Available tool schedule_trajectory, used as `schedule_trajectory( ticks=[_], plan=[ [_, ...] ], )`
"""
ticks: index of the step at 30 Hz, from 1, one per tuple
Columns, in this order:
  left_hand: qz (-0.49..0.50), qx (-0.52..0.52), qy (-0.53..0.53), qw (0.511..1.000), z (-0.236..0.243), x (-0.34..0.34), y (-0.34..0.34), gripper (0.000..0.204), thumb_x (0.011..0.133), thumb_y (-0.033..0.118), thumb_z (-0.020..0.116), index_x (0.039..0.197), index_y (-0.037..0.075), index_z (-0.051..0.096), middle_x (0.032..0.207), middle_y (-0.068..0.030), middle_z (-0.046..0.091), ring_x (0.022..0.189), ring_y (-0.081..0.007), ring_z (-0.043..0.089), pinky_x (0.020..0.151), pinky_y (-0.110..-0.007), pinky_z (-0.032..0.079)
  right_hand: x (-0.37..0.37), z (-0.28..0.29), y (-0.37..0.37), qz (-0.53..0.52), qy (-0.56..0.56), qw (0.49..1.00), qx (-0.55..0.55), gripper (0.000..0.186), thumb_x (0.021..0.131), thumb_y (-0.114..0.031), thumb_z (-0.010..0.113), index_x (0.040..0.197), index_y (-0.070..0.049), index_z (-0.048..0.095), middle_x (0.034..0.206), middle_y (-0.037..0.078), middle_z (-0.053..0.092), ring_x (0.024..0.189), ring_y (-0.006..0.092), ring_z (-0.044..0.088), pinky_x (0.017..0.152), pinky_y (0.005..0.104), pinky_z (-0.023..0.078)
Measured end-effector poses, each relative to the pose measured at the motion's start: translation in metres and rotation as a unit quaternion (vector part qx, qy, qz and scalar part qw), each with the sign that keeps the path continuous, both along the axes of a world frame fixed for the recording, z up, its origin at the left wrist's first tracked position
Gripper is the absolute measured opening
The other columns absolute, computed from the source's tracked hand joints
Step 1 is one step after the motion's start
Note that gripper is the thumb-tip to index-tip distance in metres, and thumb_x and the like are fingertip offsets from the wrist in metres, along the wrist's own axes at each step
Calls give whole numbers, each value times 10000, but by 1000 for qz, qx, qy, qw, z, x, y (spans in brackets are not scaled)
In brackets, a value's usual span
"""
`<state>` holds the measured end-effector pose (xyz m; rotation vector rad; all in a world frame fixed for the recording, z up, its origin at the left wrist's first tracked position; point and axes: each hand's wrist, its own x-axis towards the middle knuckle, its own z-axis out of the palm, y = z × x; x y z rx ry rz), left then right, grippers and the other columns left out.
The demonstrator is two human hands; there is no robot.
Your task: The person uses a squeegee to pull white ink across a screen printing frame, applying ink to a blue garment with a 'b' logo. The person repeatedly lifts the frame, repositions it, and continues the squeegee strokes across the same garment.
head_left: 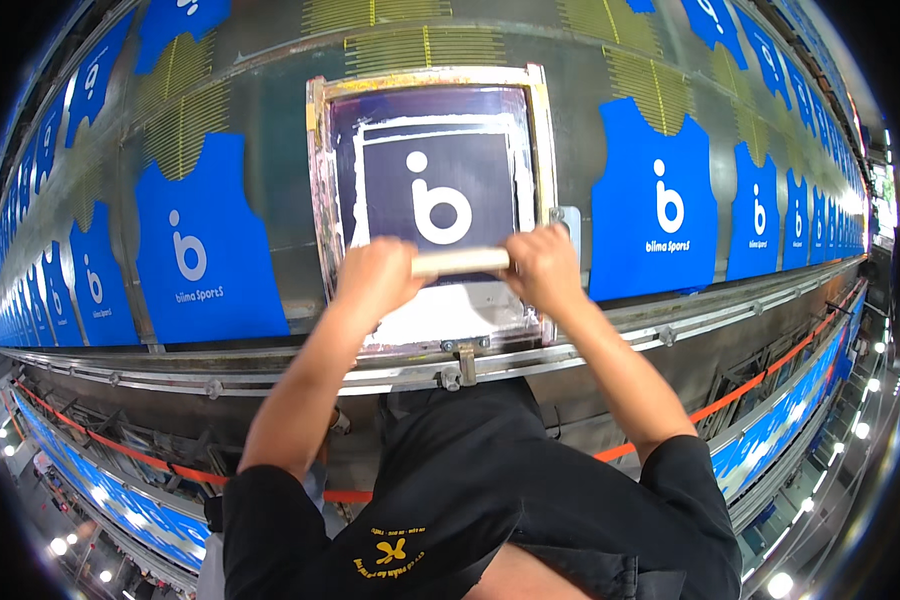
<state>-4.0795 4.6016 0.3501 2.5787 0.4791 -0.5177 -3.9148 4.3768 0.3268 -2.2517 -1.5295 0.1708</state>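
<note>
A screen-printing frame (541, 140) lies flat on the table in front of me, its dark mesh (383, 190) bearing a white rounded figure and smeared white borders. Across its near part runs the pale handle of a squeegee (460, 262). My left hand (380, 272) is closed around the handle's left end, and my right hand (543, 262) grips the right end. White ink (445, 312) covers the near end of the mesh, just below the squeegee. The squeegee's blade edge is hard to make out.
Blue sleeveless garment pieces with white prints lie on both sides, one to the left (245, 240) and one to the right (610, 220). A metal rail (610, 349) with a clamp (467, 365) runs along the table's near edge. Yellow ruled marks (425, 45) line the table beyond the frame.
</note>
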Motion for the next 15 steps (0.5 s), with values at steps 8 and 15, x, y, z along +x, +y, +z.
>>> schedule_trajectory(
  ticks=[8, 15],
  plan=[
    [23, 64, -42, 997, 0, 150, 125, 377, 783, 449, 869, 939, 108, 838, 924, -165, 796, 895, -366, 768, 834, -478, 604, 137, -20, 146, -67, -15, 998, 13, 364, 777, -436, 891, 831, -116, 727, 783, 57, 721, 812, 332, 694, 800, 473, 500],
    [69, 65, -85, 992, -45, 29, 25, 325, 799, 293, 845, 1088, 143, 831, 1026, -114, 804, 922, -344, 770, 795, -474, 612, 32, -36, 42, -33, -5, 999, 20, 366, 655, -213, 929, 927, -132, 696, 802, 57, 676, 763, 330, 636, 735, 472, 477]
  ],
)
